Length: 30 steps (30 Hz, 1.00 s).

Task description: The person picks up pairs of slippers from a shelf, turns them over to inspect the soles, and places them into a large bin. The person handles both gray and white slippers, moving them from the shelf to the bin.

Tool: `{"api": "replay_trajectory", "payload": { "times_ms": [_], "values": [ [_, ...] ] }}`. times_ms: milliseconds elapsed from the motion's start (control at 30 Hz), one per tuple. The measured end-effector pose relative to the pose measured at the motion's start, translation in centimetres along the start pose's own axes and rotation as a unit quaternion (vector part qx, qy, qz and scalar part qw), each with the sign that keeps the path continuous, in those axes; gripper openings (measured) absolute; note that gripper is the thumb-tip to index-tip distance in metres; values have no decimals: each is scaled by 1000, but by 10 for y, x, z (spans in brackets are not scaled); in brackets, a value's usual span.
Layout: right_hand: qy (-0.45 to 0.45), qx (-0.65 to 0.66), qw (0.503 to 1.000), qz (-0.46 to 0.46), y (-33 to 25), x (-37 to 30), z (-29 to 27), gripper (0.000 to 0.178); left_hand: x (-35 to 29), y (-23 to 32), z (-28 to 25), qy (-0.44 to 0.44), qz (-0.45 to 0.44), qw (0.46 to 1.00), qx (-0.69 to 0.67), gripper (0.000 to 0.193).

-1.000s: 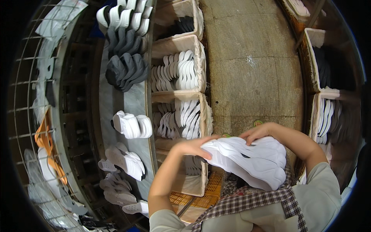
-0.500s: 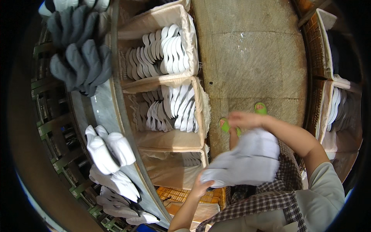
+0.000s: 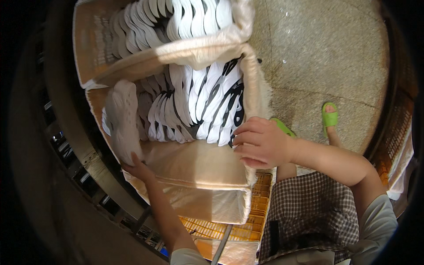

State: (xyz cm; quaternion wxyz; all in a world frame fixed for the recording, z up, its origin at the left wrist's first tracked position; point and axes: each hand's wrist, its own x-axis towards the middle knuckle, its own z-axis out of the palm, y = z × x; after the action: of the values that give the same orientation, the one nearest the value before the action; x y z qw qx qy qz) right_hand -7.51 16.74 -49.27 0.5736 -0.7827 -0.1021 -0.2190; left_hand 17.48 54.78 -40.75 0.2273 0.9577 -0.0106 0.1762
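Observation:
My left hand (image 3: 138,170) grips the near end of a white shoe sole (image 3: 125,119) with a bumpy surface. It stands lengthwise along the left wall of the cloth-lined crate (image 3: 194,165); whether it is one sole or more I cannot tell. Inside, rows of white and dark-marked shoe soles (image 3: 205,104) are packed on edge. Over the crate's right rim, beside the ends of the row, my right hand (image 3: 263,142) has its fingers bent and apart, with nothing seen in them. Its thumb is hidden.
Another lined crate of soles (image 3: 190,15) adjoins on the far side. Nearer to me are a lined container (image 3: 207,204) and a yellow plastic crate (image 3: 260,201). A metal frame (image 3: 99,165) runs along the left. Speckled floor (image 3: 318,57) lies right; another crate (image 3: 397,141) stands beyond.
The view has shifted closer to the crates. The white soles have gone from in front of my body to the crate's left side. My right hand has come to the crate's right rim.

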Motion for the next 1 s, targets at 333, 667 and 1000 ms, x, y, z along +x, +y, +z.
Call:
{"api": "replay_trajectory", "payload": {
  "times_ms": [333,667,1000],
  "values": [
    [15,-173,984,38,36,3,63,22,64,-104,96,-93,60,980,167,69],
    [23,-212,976,45,38,5,62,21,103,-112,114,-129,115,976,135,57],
    [17,-206,978,40,40,2,59,22,126,-75,104,-130,7,991,-9,57]
  ]
}}
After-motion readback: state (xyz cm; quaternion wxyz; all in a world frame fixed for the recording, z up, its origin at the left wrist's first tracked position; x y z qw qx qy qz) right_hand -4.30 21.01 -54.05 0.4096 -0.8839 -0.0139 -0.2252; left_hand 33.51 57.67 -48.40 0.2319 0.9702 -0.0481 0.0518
